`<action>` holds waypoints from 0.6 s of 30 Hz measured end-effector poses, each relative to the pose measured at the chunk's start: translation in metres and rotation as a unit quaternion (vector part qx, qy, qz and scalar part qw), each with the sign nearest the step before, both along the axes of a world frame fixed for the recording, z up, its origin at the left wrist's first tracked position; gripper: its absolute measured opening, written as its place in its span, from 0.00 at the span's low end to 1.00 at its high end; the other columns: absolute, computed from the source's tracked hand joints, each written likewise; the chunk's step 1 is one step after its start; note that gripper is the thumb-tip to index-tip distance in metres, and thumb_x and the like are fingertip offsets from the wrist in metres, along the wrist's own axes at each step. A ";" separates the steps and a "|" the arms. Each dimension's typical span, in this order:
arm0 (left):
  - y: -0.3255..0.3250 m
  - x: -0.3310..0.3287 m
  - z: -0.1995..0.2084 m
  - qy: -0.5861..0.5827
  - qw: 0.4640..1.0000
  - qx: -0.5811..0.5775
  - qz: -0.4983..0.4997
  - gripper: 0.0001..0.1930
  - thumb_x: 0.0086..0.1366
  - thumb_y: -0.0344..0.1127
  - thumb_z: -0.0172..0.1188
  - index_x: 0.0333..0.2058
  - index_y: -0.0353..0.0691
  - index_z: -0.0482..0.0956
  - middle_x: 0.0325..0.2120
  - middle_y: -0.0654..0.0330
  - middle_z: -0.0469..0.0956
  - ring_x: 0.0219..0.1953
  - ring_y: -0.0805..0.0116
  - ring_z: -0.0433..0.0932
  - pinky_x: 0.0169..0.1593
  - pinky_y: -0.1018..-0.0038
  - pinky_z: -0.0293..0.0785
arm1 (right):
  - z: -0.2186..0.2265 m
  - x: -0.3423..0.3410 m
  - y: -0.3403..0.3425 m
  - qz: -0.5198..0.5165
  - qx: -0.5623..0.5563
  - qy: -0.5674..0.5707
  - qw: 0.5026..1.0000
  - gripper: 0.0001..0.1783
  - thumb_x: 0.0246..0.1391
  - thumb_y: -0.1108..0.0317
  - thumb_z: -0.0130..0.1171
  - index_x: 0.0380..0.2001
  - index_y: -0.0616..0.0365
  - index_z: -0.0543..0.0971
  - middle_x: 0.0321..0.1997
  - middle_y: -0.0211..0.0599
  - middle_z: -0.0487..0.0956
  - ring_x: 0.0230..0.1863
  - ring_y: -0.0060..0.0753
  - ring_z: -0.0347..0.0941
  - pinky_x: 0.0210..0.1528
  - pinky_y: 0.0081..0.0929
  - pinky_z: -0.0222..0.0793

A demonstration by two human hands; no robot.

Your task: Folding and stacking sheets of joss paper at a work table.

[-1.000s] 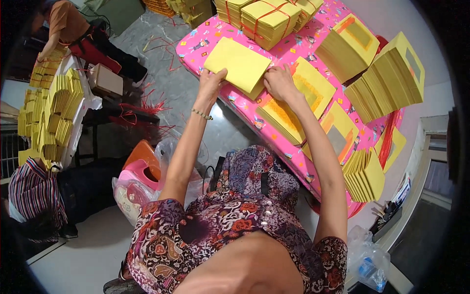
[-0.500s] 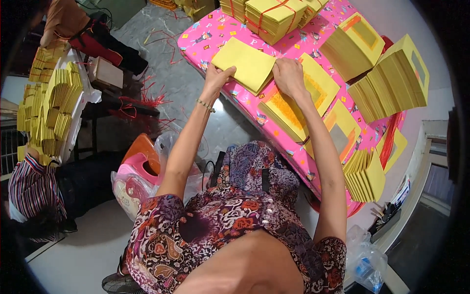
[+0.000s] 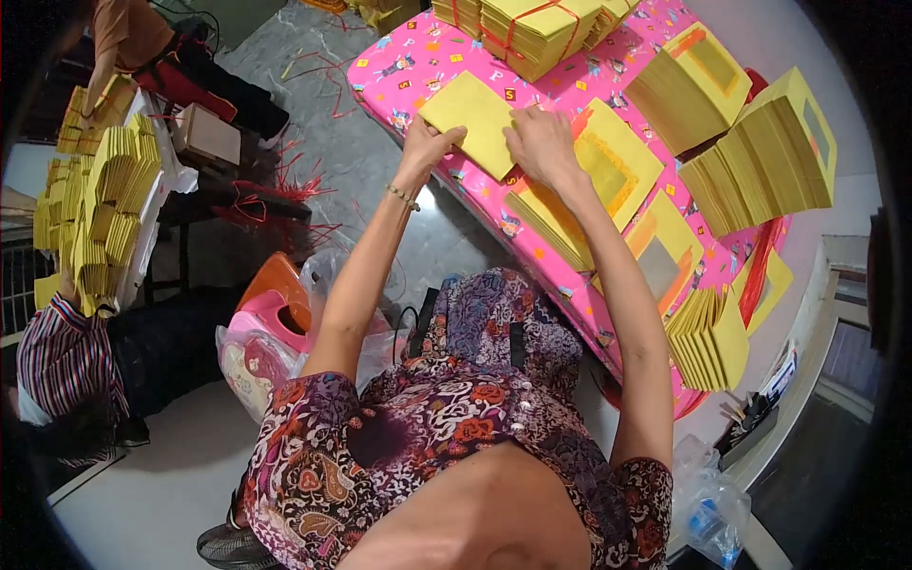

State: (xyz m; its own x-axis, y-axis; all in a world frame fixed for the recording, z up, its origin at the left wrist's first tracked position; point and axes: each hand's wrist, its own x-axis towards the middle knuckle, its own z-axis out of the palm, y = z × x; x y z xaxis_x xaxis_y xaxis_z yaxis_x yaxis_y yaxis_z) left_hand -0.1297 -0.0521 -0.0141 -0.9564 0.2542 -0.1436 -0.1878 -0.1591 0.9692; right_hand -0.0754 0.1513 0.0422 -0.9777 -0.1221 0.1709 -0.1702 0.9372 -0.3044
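A small stack of plain yellow paper sheets [image 3: 472, 116] lies on the pink patterned table cover [image 3: 418, 57]. My left hand [image 3: 425, 145] grips its near left corner, thumb on top. My right hand [image 3: 541, 142] presses on its right end, fingers closed over the edge. Just right of that hand sits a thicker yellow stack with a gold square [image 3: 598, 180].
Yellow bundles tied with red string [image 3: 532, 28] stand at the far table edge. Tall fanned yellow stacks [image 3: 760, 161] lean at the right, smaller ones [image 3: 708, 337] nearer. Left, on the floor, other people sit by more yellow paper [image 3: 104, 204], a pink stool [image 3: 275, 323] and plastic bags.
My right hand slid left over the yellow sheets, covering more of them. The stack now looks narrower. My left hand kept its hold on the corner.
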 end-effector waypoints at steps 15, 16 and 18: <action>0.001 0.017 -0.005 0.311 0.809 -0.489 0.097 0.41 0.52 0.48 0.71 0.61 0.36 0.66 0.59 0.38 0.62 0.62 0.41 0.58 0.62 0.46 0.58 | -0.005 0.000 -0.013 -0.009 0.060 -0.114 0.992 0.29 0.51 0.47 0.66 0.46 0.62 0.80 0.52 0.47 0.78 0.56 0.49 0.74 0.65 0.59 0.57; -0.001 0.015 -0.011 0.312 0.812 -0.486 0.078 0.39 0.54 0.50 0.70 0.61 0.39 0.68 0.59 0.41 0.63 0.62 0.42 0.58 0.62 0.47 0.57 | -0.006 0.001 -0.013 -0.001 0.054 -0.096 0.994 0.28 0.51 0.48 0.66 0.45 0.61 0.81 0.52 0.47 0.78 0.55 0.49 0.74 0.64 0.60 0.58; -0.003 0.013 -0.019 0.314 0.815 -0.483 0.057 0.37 0.55 0.52 0.68 0.61 0.43 0.69 0.59 0.43 0.64 0.62 0.42 0.57 0.63 0.47 0.56 | -0.006 0.009 -0.007 0.004 0.025 -0.038 0.999 0.26 0.52 0.50 0.65 0.45 0.61 0.81 0.51 0.47 0.79 0.55 0.49 0.74 0.63 0.58 0.59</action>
